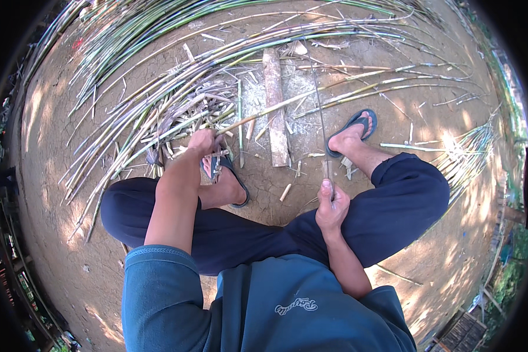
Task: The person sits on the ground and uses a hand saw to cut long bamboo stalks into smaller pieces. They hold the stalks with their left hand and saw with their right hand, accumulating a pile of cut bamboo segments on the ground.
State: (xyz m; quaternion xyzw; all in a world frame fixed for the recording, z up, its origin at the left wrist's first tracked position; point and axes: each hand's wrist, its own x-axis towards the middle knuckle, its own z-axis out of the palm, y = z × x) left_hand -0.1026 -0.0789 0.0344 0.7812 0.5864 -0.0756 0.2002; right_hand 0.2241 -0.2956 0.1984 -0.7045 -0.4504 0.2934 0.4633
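Note:
My left hand [202, 141] is closed around a thin bamboo cane [287, 102] by its near end, beside my left foot. The cane slants up to the right, across a short log [274, 111] lying on the ground. My right hand [332, 206], in front of my right thigh, is wrapped round the handle of a long-bladed cutting tool [321, 114]. Its narrow blade points away from me, right of the log, and appears to cross the cane. The blade shows nearly edge-on, so I cannot tell whether it is a saw or a machete.
Long canes [176, 82] lie in a bundle at the far left, with a heap of cut pieces [199, 105] beside them. Pale dust [302, 126] surrounds the log. My sandalled feet [351, 136] flank it. More canes [466, 152] lie at the right.

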